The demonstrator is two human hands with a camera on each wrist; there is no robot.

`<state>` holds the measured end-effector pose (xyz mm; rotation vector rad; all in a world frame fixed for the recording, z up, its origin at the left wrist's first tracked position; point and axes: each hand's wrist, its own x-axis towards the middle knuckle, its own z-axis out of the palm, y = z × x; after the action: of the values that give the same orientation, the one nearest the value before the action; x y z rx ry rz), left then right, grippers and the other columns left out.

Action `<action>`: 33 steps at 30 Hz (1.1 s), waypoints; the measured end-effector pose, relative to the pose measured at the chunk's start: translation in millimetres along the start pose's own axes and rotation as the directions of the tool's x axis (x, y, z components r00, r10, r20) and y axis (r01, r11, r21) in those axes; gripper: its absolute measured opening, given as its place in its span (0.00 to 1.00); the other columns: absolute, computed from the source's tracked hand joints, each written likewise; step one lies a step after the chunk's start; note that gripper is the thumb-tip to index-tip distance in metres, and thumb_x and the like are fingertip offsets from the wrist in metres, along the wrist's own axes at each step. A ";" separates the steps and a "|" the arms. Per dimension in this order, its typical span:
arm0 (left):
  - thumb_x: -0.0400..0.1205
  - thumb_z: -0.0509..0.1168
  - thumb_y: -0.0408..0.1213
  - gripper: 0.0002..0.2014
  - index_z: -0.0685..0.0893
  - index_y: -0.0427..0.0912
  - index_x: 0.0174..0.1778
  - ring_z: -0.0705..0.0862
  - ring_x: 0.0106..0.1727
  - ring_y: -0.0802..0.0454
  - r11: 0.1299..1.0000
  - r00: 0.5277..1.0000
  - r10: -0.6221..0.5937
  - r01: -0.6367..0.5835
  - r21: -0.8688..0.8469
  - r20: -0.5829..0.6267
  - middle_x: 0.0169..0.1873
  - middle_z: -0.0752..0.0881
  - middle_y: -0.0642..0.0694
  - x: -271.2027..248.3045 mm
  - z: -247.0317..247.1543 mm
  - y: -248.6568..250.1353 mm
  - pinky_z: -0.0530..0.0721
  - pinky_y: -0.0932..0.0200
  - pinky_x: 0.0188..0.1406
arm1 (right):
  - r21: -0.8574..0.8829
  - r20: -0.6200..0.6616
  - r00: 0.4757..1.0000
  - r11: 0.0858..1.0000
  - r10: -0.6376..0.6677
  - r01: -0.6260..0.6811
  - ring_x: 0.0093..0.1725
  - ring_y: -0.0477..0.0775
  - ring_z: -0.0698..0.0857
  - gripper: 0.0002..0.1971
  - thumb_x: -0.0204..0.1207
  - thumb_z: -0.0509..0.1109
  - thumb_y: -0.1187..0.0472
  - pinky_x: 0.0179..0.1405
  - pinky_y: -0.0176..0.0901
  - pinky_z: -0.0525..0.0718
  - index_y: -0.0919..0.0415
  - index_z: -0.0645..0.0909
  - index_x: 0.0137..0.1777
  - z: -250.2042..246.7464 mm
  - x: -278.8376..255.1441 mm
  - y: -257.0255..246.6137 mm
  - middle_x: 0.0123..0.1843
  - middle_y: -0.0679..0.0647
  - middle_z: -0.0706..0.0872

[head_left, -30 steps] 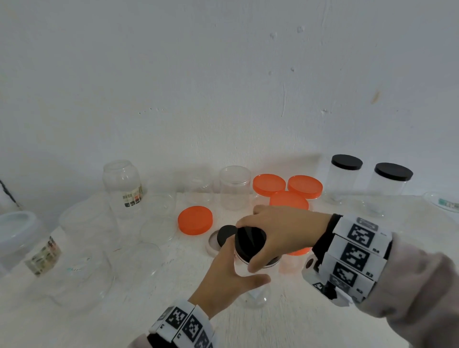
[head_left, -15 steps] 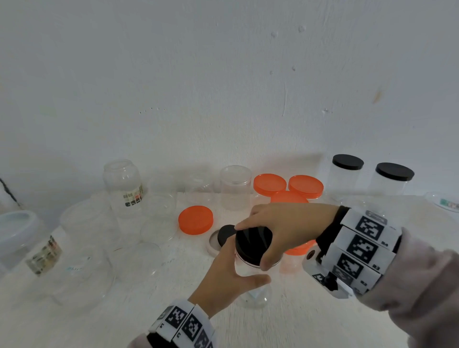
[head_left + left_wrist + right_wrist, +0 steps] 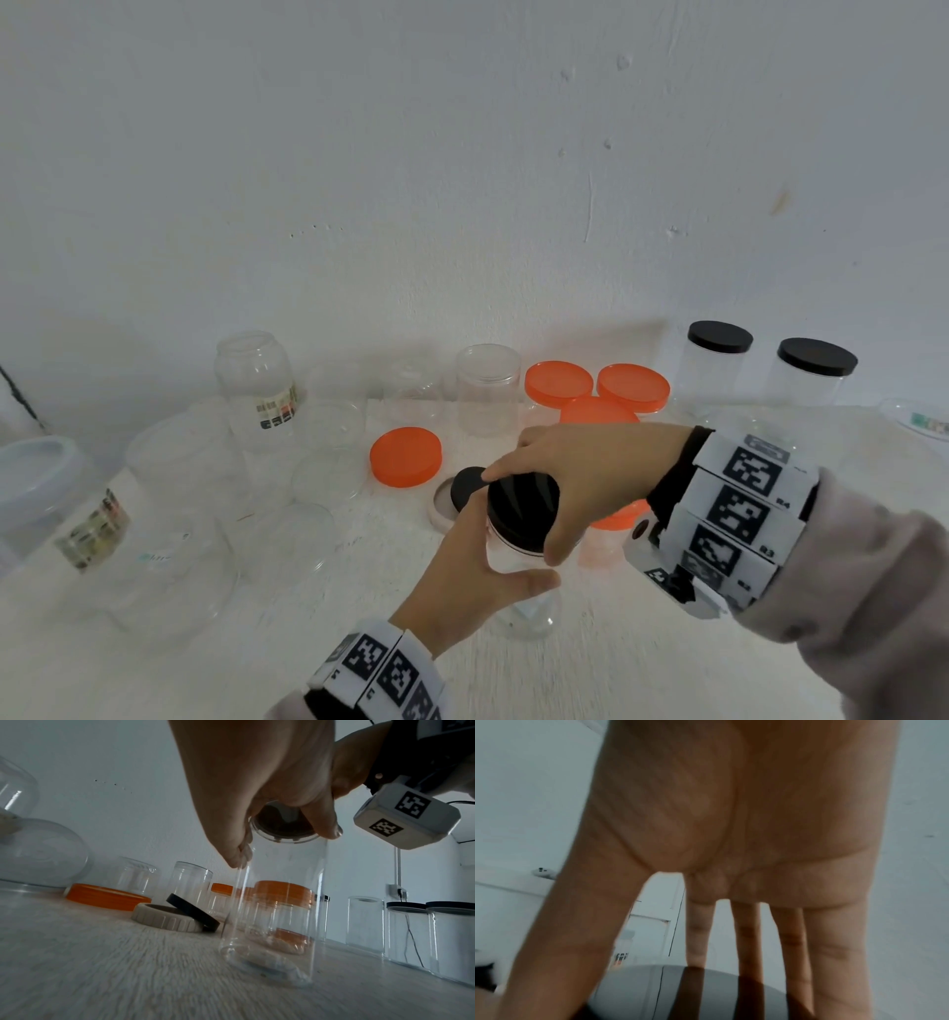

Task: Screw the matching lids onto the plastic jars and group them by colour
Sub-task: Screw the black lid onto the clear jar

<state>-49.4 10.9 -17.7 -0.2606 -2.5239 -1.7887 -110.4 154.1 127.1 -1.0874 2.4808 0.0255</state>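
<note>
A clear plastic jar (image 3: 521,591) stands on the white table (image 3: 359,642) in front of me. My left hand (image 3: 462,580) grips its side, thumb across the near wall. A black lid (image 3: 521,506) sits on the jar's mouth. My right hand (image 3: 580,473) reaches in from the right and grips that lid from above, fingers and thumb curled round its rim. The left wrist view shows the jar (image 3: 277,912) from low down, with the black lid (image 3: 280,821) on top. Beneath my spread fingers in the right wrist view lies the black lid (image 3: 634,992).
Two black-lidded jars (image 3: 719,360) stand back right, beside orange-lidded jars (image 3: 595,385). A loose orange lid (image 3: 405,455) lies centre. A small black lid (image 3: 464,485) leans on a beige lid (image 3: 440,506). Open clear jars (image 3: 488,390) and large clear containers (image 3: 174,565) crowd the left.
My right hand has turned on the black lid and its wrist has shifted a little to the right. The left hand and the jar have stayed in place.
</note>
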 end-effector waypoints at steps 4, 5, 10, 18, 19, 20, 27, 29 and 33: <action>0.63 0.79 0.58 0.38 0.66 0.71 0.66 0.76 0.65 0.72 1.000 1.000 -0.004 0.003 -0.013 -0.013 0.61 0.79 0.71 -0.4 1.0 0.3 0.76 0.69 0.61 | -0.071 -0.137 0.990 0.997 0.012 -0.022 0.49 0.49 0.78 0.34 0.63 0.75 0.33 0.43 0.39 0.78 0.43 0.74 0.68 7.4 3.1 -0.8 0.48 0.42 0.74; 0.63 0.79 0.57 0.38 0.67 0.71 0.66 0.77 0.65 0.71 1.000 1.000 -0.001 0.001 -0.013 -0.014 0.61 0.79 0.70 -0.6 1.0 0.7 0.77 0.68 0.60 | -0.094 -0.191 0.981 0.994 0.035 -0.054 0.45 0.49 0.79 0.33 0.63 0.72 0.29 0.38 0.39 0.77 0.48 0.75 0.63 11.7 4.0 -1.5 0.45 0.43 0.75; 0.66 0.79 0.54 0.38 0.68 0.66 0.70 0.77 0.66 0.69 1.000 1.000 0.024 -0.023 -0.019 0.006 0.63 0.79 0.68 -1.1 -0.4 1.4 0.76 0.64 0.63 | -0.145 -0.326 0.937 0.973 0.122 -0.177 0.33 0.45 0.74 0.35 0.63 0.61 0.20 0.29 0.39 0.69 0.54 0.71 0.49 27.5 9.3 -6.9 0.37 0.47 0.76; 0.64 0.78 0.58 0.38 0.66 0.71 0.66 0.74 0.65 0.74 1.000 1.000 0.005 -0.005 0.005 -0.004 0.60 0.76 0.75 -0.2 -0.8 1.0 0.74 0.73 0.60 | 0.038 -0.036 0.999 0.999 -0.001 0.003 0.60 0.48 0.75 0.41 0.65 0.79 0.44 0.58 0.44 0.81 0.38 0.64 0.77 2.0 -2.0 -0.2 0.61 0.44 0.73; 0.64 0.78 0.57 0.38 0.66 0.70 0.66 0.75 0.66 0.73 1.000 1.000 0.006 -0.006 0.000 -0.007 0.61 0.77 0.74 -0.2 -0.6 0.8 0.75 0.71 0.61 | 0.033 -0.058 0.998 0.999 0.003 -0.001 0.57 0.47 0.76 0.39 0.64 0.79 0.41 0.54 0.41 0.81 0.39 0.67 0.75 2.1 -1.1 0.0 0.58 0.44 0.74; 0.64 0.78 0.57 0.38 0.66 0.70 0.67 0.75 0.66 0.73 1.000 1.000 0.005 -0.005 -0.008 -0.007 0.61 0.78 0.72 -0.4 -0.4 0.6 0.75 0.69 0.61 | 0.018 -0.080 0.997 1.000 0.015 -0.014 0.54 0.47 0.78 0.37 0.63 0.78 0.38 0.49 0.40 0.80 0.40 0.71 0.71 3.1 0.1 -0.3 0.55 0.43 0.75; 0.65 0.79 0.56 0.38 0.67 0.68 0.69 0.76 0.66 0.70 1.000 1.000 0.006 -0.006 -0.012 0.012 0.63 0.78 0.70 -0.2 -0.9 0.3 0.75 0.65 0.63 | -0.135 -0.280 0.953 0.979 0.113 -0.156 0.35 0.45 0.75 0.36 0.62 0.64 0.21 0.30 0.38 0.68 0.54 0.71 0.52 21.1 9.3 -3.6 0.40 0.46 0.77; 0.64 0.79 0.56 0.38 0.67 0.68 0.69 0.76 0.66 0.71 1.000 1.000 0.006 -0.006 -0.018 0.008 0.62 0.79 0.70 0.1 -0.9 0.3 0.75 0.67 0.62 | -0.003 -0.136 0.984 0.994 0.112 -0.113 0.50 0.48 0.79 0.41 0.62 0.71 0.27 0.43 0.38 0.76 0.48 0.68 0.70 12.5 5.3 3.2 0.55 0.45 0.78; 0.64 0.78 0.56 0.39 0.66 0.68 0.68 0.74 0.66 0.73 1.000 1.000 -0.001 0.001 -0.004 0.005 0.62 0.77 0.71 0.2 -0.5 0.5 0.74 0.70 0.63 | 0.079 0.049 0.999 0.997 -0.009 0.005 0.65 0.48 0.73 0.46 0.65 0.80 0.47 0.63 0.44 0.78 0.36 0.59 0.80 0.2 -1.0 7.7 0.66 0.43 0.70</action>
<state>-49.6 10.5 -17.0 -0.2642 -2.5246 -1.7964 -115.2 160.1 126.2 -1.0501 2.4129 -0.0462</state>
